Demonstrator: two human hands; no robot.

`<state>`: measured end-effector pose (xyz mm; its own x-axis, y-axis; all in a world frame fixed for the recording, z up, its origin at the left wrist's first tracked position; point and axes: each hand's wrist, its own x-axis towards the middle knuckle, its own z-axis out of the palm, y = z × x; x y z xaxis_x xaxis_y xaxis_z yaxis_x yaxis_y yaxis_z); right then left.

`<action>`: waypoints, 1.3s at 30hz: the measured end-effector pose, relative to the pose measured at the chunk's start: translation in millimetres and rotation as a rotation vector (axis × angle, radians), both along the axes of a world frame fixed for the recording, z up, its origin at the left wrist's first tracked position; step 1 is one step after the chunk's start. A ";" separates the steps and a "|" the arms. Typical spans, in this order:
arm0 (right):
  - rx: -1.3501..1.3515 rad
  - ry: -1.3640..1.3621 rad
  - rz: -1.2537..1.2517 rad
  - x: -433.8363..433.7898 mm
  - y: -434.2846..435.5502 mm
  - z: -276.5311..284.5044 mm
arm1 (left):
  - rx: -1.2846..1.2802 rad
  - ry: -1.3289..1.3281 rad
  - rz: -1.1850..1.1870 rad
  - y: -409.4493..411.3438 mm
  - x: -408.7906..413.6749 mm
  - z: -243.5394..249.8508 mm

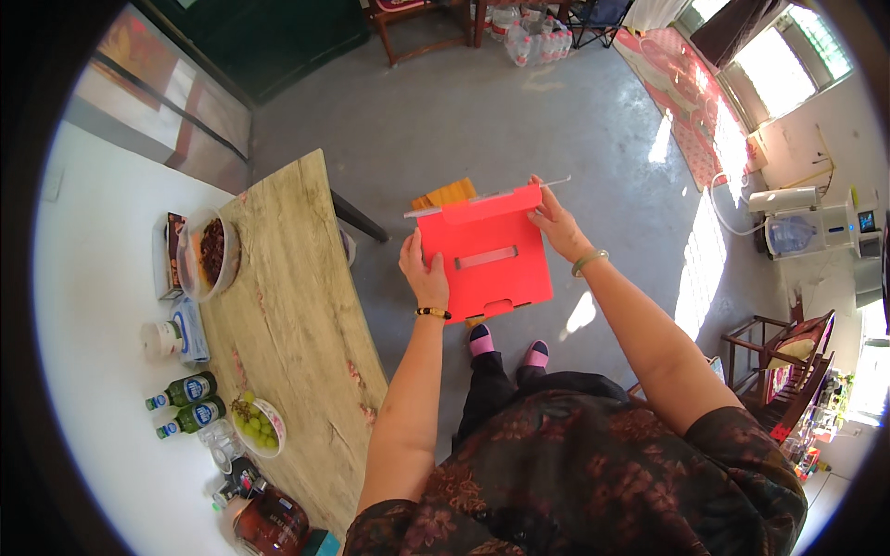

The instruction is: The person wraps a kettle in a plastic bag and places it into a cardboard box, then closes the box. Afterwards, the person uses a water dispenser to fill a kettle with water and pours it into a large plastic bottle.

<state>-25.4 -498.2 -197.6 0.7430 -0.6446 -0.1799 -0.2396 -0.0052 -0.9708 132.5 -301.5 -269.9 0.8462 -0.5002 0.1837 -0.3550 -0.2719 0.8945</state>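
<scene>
A bright red cardboard box is held up before me, above the floor. Across its face runs a slot-like carry handle, and a tab cut-out shows at its near edge. The far edge has a folded flap with thin pale edges sticking out at both sides. My left hand grips the box's left side, thumb on the red face. At the far right corner, my right hand holds the flap's end. Behind the box a yellow wooden surface shows partly; the box hides the rest.
To my left stands a wood-grain table with a bowl of green grapes, green bottles and a plastic tub of dark red food. Wooden chairs stand at right. Bottled water packs lie on the far floor.
</scene>
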 end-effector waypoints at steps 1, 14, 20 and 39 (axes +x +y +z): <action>0.008 0.022 0.000 2.4 -0.4 3.9 | 0.036 0.001 0.005 0.8 0.0 5.1; 0.329 -0.169 0.207 -18.4 -33.5 18.8 | -0.401 0.574 -0.285 72.5 -37.9 92.8; 0.088 0.003 0.399 -42.4 -13.0 51.9 | -0.088 -0.138 -0.512 105.5 -45.6 128.1; -0.274 0.226 0.145 -72.6 16.5 -28.9 | -0.267 0.541 -0.138 35.8 -19.0 92.4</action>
<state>-97.9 -481.7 -226.5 0.7913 -0.5827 -0.1853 -0.4251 -0.3064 -0.8517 113.5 -265.7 -177.6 0.7851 -0.6076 -0.1197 0.1521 0.0018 0.9884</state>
